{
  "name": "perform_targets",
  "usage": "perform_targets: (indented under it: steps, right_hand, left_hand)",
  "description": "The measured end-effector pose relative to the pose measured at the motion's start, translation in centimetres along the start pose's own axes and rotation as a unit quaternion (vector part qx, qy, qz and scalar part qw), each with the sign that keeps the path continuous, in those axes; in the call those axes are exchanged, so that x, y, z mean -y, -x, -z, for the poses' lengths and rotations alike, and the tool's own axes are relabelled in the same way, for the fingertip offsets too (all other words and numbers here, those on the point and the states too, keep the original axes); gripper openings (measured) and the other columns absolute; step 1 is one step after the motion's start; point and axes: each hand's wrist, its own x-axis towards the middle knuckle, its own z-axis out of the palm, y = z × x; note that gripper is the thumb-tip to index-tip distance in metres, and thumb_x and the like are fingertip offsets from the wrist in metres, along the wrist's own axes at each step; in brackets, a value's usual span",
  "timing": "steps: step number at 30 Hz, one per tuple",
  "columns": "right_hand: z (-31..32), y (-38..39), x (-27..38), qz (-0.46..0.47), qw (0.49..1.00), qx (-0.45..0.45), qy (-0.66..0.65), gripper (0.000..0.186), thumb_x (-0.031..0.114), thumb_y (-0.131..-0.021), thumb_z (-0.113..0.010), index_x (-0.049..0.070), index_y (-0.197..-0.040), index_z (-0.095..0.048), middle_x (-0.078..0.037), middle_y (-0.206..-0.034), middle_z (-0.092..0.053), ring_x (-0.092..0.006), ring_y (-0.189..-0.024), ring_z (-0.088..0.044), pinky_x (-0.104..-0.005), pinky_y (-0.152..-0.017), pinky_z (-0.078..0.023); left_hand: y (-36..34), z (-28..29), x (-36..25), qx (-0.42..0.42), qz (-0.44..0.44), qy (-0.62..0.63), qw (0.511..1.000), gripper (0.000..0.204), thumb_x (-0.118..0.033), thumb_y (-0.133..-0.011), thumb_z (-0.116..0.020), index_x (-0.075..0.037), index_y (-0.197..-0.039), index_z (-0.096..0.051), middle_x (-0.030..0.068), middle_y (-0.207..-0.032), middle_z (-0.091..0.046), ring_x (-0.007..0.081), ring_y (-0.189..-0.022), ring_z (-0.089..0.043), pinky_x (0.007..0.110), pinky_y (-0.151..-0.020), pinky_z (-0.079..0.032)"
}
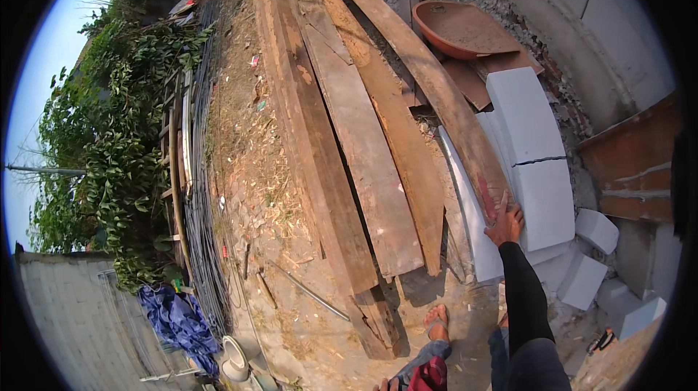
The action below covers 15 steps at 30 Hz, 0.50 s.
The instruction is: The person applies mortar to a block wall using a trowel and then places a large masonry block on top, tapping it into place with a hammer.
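Note:
My right hand point(505, 225), at the end of a black sleeve, grips the near end of a long wooden plank point(429, 67). That end has a pinkish-red mark and lies over white blocks. At the bottom edge only some fingers of my left hand point(387, 386) show, beside a red cloth point(429, 374); whether they hold anything is hidden. Left of the gripped plank, a grey-brown board point(363, 151), an orange-brown board point(407, 180) and a thick timber beam point(320, 151) lie lengthwise on the ground.
White blocks point(542, 202) stand on the right, with loose pieces point(584, 280) nearby. Behind them is a reddish wheelbarrow tray point(465, 31) by a wall. A metal rod point(309, 290), long steel bars point(200, 194) and a blue tarp point(178, 325) lie leftward. My sandalled foot point(438, 322) is near the boards.

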Motion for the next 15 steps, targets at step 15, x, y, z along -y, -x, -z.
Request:
perform_targets:
  steps: [15]
  right_hand:
    - [-1.0, -0.4, -1.4, 0.027, 0.996, -0.035, -0.076, 0.135, 0.041, -0.055, -0.096, 0.013, -0.16, -0.014, -0.023, -0.126, -0.049, -0.0419, -0.117, -0.05, -0.0527, -0.101, -0.041]
  left_hand:
    - [-0.4, -3.7, -0.6, -0.135, -0.026, -0.008, 0.99, 0.077, -0.059, -0.079, -0.067, -0.02, -0.144, -0.052, 0.0103, -0.145, -0.052, 0.0355, -0.132, -0.049, 0.051, -0.104, -0.041]
